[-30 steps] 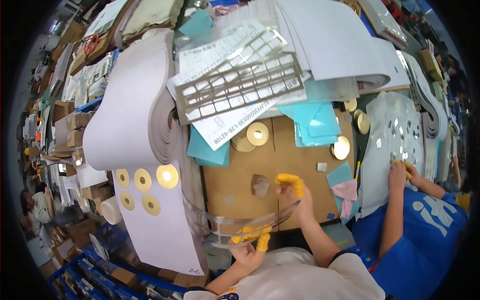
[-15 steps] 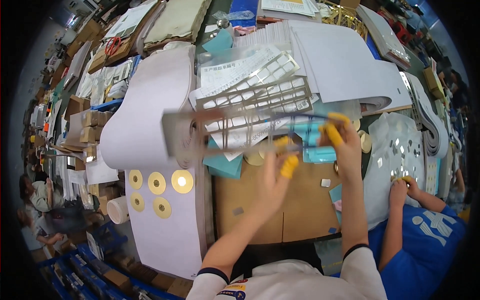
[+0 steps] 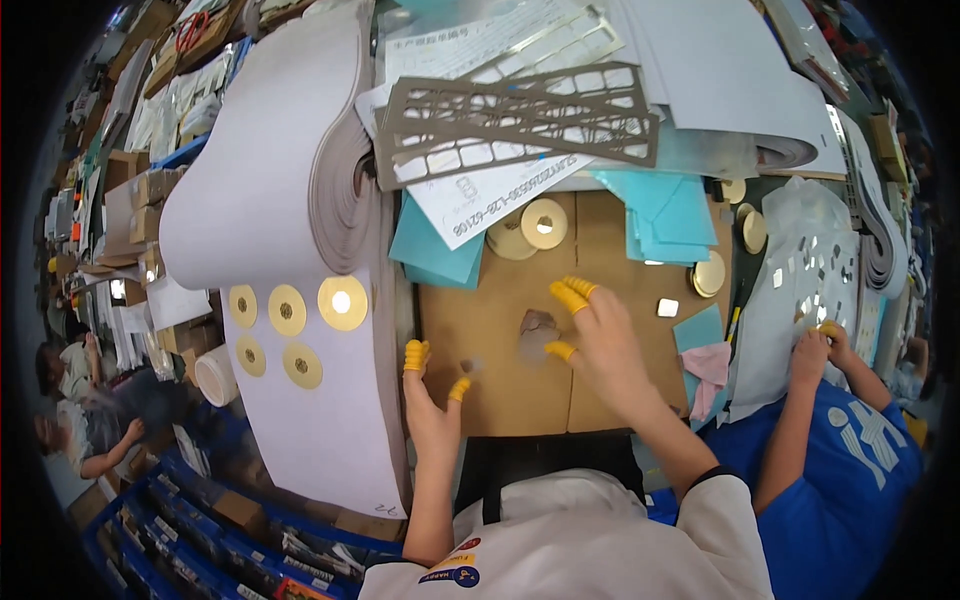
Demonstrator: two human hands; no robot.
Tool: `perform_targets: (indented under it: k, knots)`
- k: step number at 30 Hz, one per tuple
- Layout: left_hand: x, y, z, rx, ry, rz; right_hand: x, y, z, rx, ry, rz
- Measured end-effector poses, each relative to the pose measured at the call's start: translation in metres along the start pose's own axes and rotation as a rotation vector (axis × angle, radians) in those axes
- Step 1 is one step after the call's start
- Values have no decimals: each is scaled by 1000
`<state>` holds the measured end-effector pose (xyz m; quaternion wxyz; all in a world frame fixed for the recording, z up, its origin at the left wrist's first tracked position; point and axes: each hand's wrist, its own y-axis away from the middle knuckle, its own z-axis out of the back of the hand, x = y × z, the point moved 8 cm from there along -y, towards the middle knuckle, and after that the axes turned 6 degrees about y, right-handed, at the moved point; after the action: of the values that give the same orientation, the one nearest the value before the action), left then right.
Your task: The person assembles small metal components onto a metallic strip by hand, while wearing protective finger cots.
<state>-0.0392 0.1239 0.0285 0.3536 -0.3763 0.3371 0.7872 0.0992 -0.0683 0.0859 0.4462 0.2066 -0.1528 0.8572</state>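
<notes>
Over the brown cardboard both hands are empty, with yellow finger cots on some fingertips. My left hand is at the left side, thumb and index finger spread. Close to its thumb lies a small, blurred grey piece. My right hand reaches in from the right, fingers apart, beside a larger, dark-edged grey piece whose kind I cannot make out. Beyond the hands, grey ladder-like metal frames with rows of openings lie overlapping on printed papers.
Gold discs and turquoise sheets lie around the cardboard, with a small whitish square at right. A thick curled paper stack carries more gold discs at left. A blue-shirted co-worker handles small pieces at right.
The metal frame that I held in the air now lies with the others on the papers. Both hands have come back toward me, and the view has tipped downward.
</notes>
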Motion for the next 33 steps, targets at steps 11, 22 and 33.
perform_targets:
  k: [11,22,33]
  knots:
    - [6,4,-22,66,-179,-258,63,20,-93,147,-156,51]
    - [24,15,-18,-26,20,-167,76,14,-111,288,-106,121]
    - [18,20,-13,-95,64,-233,81,2,-110,364,-39,205]
